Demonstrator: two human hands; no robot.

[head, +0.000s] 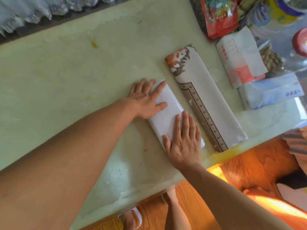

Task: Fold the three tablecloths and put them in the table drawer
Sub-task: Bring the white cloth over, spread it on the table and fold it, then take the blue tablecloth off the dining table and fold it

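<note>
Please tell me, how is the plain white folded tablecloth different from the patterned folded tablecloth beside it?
The white tablecloth shows no print; the patterned tablecloth has an orange flower and a brown border. The white one looks shorter. The left hand and right hand press the white one; the patterned one lies untouched. Both are folded into long strips, lying roughly parallel on the table.

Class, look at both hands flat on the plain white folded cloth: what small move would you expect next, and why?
Probably lift the white folded cloth and set it by or on the patterned folded cloth. The left hand and right hand press it flat as a narrow, finished-looking strip. No drawer shows here.
</note>
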